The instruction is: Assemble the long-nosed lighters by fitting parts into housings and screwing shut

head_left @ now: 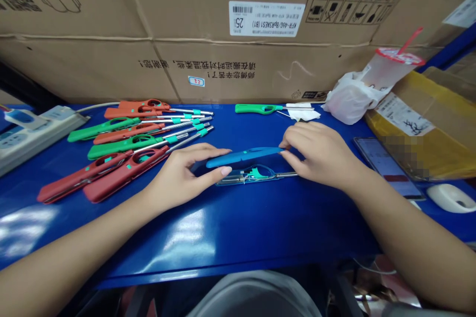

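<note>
A blue lighter shell half (243, 156) is held level just above the table, pinched at both ends. My left hand (188, 168) grips its left end between thumb and fingers. At the right end, the fingertips of my right hand (316, 151) close on its narrow tip. Below it lies an opened utility lighter (256, 174), with a green trigger, thin wires and a metal tube showing. Its right end is partly hidden by my right hand. Several red, orange and green utility lighters (126, 171) lie in a row left of my left hand.
A green lighter (258, 108) and a white tissue (304, 112) lie at the back. On the right are a bagged drink cup (386, 72), a phone (386, 166), a white mouse (451, 198) and a yellow package (442, 129). A power strip (40, 131) stands left; a cardboard box (201, 10) forms the back.
</note>
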Motion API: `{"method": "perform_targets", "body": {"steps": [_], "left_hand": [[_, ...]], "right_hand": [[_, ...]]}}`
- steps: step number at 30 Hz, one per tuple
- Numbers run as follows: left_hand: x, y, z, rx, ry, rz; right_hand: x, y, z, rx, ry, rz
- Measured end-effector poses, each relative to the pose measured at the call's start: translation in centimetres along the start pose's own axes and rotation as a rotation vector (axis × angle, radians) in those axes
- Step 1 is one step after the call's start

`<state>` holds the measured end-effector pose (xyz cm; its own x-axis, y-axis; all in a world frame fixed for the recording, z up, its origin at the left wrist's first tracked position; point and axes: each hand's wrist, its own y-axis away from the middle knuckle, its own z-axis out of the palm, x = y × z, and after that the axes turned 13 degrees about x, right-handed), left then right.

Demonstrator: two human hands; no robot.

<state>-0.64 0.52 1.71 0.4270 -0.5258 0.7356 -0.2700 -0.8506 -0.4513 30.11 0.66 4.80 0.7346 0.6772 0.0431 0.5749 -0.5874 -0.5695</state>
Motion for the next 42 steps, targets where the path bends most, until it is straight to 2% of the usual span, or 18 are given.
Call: {"method": "perform_targets", "body": {"steps": [4,7,11,14,18,26,34,42], "left_hand": [[-0.5,0.1,0.4,0.009,0.047,-0.09],[-0.9,0.2,0.4,-0.002,0.086,-0.098],[-0.7,0.5,0.5,-0.052,0.057,0.035],[-0.4,0.6,0.7,-0.074,0.049,0.142],[-0.3,0.8,1.0,-0.068,0.054,0.193],[-0.4,0.8,1.0,-0.04,0.016,0.179],[-0.9,0.6,0.3,-0.182,-0.109,0.291],[-0.9,0.5,0.2,-0.208,-0.155,0.3]], "right_hand": [[0.0,0.0,-0.1,-0.034,-0.001,-0.01],[-0.3,0.0,-0.4,-0.089,-0.128,0.005],[-0.9,0.1,-0.1,-0.128,-0.365,0.08],[-1.5,0.3,0.7,-0.122,-0.422,0.094],[-2.0,0.4,1.9,-0.155,-0.49,0.129],[-2.2,0.5,2.9,-0.142,-0.514,0.159],[-2.3,0.6,3.4,-0.184,-0.47,0.099],[-2.4,0.7,3.7,-0.208,-0.504,0.123]]}}
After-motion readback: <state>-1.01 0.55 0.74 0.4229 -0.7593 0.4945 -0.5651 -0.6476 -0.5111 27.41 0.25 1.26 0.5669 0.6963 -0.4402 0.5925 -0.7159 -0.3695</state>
